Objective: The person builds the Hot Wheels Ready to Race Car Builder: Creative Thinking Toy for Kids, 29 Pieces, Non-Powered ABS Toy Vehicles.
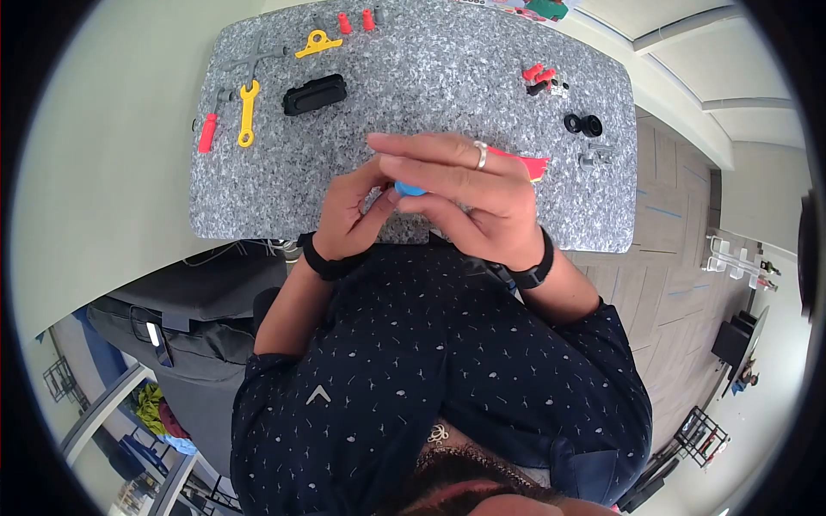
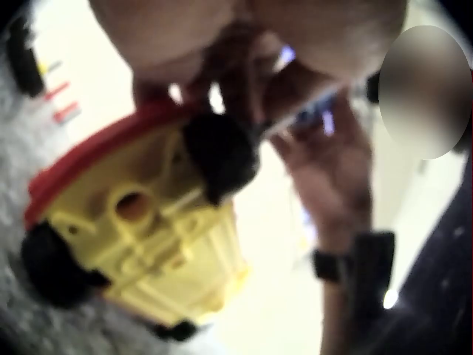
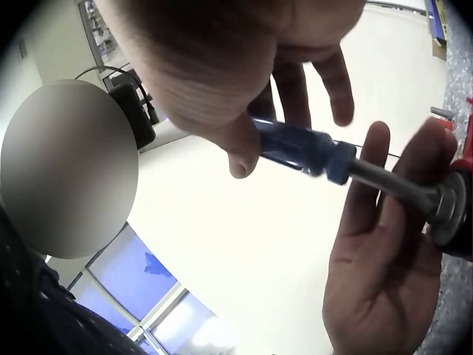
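Observation:
My right hand (image 1: 486, 185) grips the blue handle of a screwdriver (image 3: 295, 148), thumb along its side. The metal shaft runs to a bolt head (image 3: 448, 203) at the centre of a black wheel. That wheel belongs to a toy vehicle (image 2: 155, 229) with a red upper edge and a yellow underside, tilted so the underside shows in the left wrist view. My left hand (image 3: 384, 274) holds the vehicle by this wheel, fingers bent close around the shaft's end. From above, the hands hide most of the vehicle; a red end (image 1: 529, 163) shows past my right hand.
Left on the speckled table (image 1: 413, 86) lie a yellow wrench (image 1: 247, 113), a red-handled tool (image 1: 207, 133), a grey cross-shaped piece (image 1: 255, 58), a yellow part (image 1: 318, 43) and a black part (image 1: 315, 94). At right are black wheels (image 1: 583, 125) and small red pieces (image 1: 538, 74).

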The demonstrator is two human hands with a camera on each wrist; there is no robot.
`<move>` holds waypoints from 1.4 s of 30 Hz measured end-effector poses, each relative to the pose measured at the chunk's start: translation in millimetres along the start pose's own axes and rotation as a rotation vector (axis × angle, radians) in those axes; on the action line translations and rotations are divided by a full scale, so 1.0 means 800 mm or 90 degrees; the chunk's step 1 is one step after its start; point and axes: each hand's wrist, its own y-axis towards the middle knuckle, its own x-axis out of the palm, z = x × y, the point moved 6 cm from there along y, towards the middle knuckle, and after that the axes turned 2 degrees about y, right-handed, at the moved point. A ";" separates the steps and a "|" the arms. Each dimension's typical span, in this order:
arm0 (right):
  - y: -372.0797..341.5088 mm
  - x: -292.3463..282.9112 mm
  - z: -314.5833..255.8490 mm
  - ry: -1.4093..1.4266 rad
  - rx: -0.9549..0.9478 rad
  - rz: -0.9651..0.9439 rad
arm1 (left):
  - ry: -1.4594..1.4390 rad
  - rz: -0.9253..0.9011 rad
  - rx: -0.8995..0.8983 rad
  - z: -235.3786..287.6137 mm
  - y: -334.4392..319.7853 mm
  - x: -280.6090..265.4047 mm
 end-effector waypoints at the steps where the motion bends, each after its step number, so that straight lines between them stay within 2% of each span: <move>1: 0.000 -0.001 -0.001 -0.036 -0.033 0.007 | 0.032 -0.008 -0.008 0.005 0.002 0.000; 4: 0.006 -0.005 -0.014 -0.119 -0.018 -0.034 | 0.059 -0.023 -0.028 -0.003 0.002 0.002; 6: 0.004 0.002 -0.010 -0.020 0.003 0.007 | 0.056 -0.024 -0.020 -0.007 -0.001 0.000; 8: 0.001 0.006 -0.006 -0.007 -0.004 0.010 | 0.051 -0.027 0.010 -0.005 -0.001 -0.001; 10: 0.001 0.005 -0.004 -0.080 -0.040 -0.025 | 0.109 -0.031 0.001 0.002 0.001 0.003; 12: 0.005 0.002 -0.013 -0.114 -0.004 -0.032 | 0.138 -0.041 -0.019 0.000 0.001 0.005; 14: 0.007 0.002 -0.015 -0.101 0.011 -0.033 | 0.138 -0.053 -0.052 -0.011 -0.001 0.007; 17: 0.003 0.008 -0.010 -0.050 0.010 -0.051 | 0.162 -0.034 -0.021 -0.003 0.000 0.005; 20: -0.001 0.007 -0.007 -0.080 0.019 -0.093 | 0.229 -0.075 -0.048 -0.013 -0.004 0.008; 22: 0.004 0.007 -0.015 -0.101 0.035 -0.095 | 0.212 -0.057 -0.057 -0.021 -0.005 0.011; 25: 0.002 0.008 -0.015 -0.033 0.037 -0.138 | 0.251 -0.070 -0.072 -0.023 -0.009 0.011; 28: -0.001 0.007 -0.014 -0.098 0.018 -0.102 | 0.230 -0.056 -0.091 -0.021 -0.008 0.013; 33: -0.001 0.012 -0.014 -0.088 0.027 -0.106 | 0.261 -0.044 -0.045 -0.020 -0.006 0.014; 35: -0.002 0.012 -0.013 -0.114 0.023 -0.085 | 0.258 -0.055 -0.066 -0.019 -0.006 0.014; 38: 0.007 0.016 -0.015 -0.123 -0.002 -0.073 | 0.225 -0.010 -0.063 -0.021 -0.008 0.015; 40: 0.000 0.015 -0.010 -0.068 0.021 -0.106 | 0.235 -0.051 -0.081 -0.021 -0.010 0.015; 42: 0.000 0.015 -0.008 -0.081 0.027 -0.083 | 0.242 -0.068 -0.087 -0.023 -0.009 0.016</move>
